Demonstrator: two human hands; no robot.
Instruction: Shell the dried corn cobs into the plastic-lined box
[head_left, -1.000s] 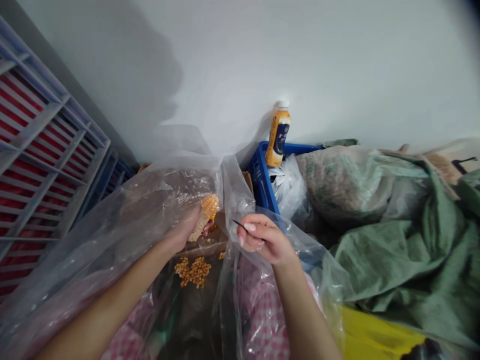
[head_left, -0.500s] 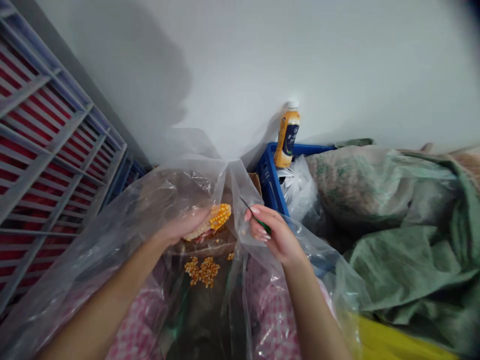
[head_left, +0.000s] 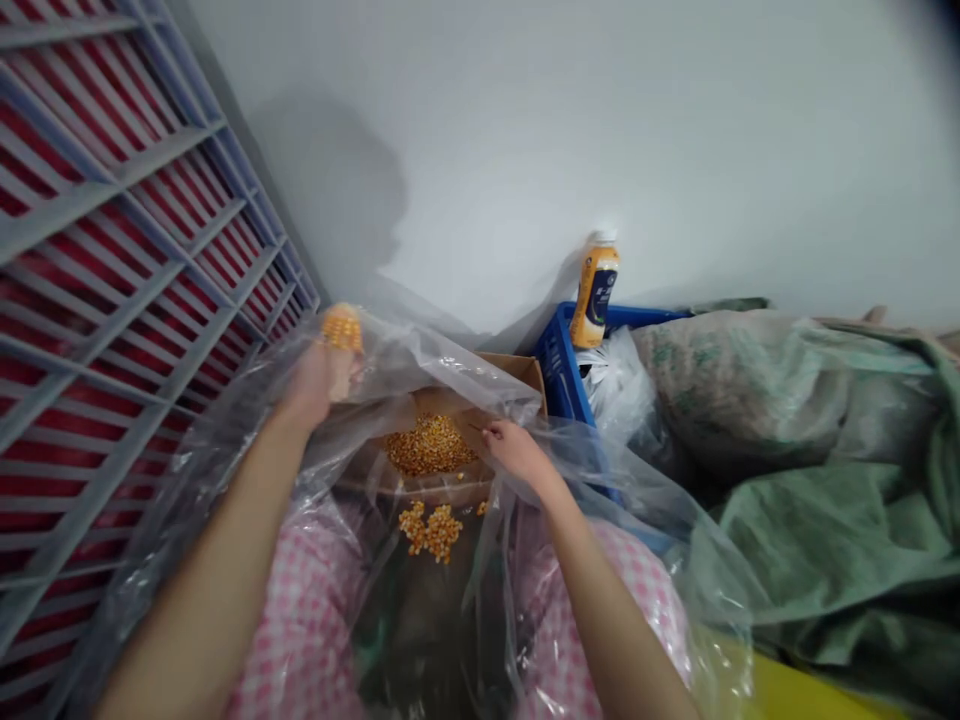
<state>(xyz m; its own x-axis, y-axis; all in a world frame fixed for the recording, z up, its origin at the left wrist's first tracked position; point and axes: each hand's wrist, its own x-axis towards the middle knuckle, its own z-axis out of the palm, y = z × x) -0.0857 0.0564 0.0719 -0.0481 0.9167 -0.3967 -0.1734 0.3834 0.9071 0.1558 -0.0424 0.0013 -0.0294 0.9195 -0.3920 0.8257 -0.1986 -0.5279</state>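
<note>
My left hand, blurred by motion, is closed around a corn cob. Yellow kernels cover the cob's upper end, while its lower part looks bare and pale. In my right hand is a thin tool; only its dark, narrow tip pokes out past the fingers, which hide the handle. Between the hands, a heap of loose corn kernels lies in a cardboard box. Clear plastic sheeting drapes over the box and my legs. A smaller patch of kernels rests nearer to me.
Large slatted plastic crates with red contents rise at the left. To the right, a blue crate holds a yellow drink bottle and a white plastic bag. Beyond are a full woven sack and green sacking.
My left hand has carried the cob up and left, away from the box, uncovering the kernel heap. My right hand has turned, so the tool's green handle no longer shows. The view has shifted slightly left.
</note>
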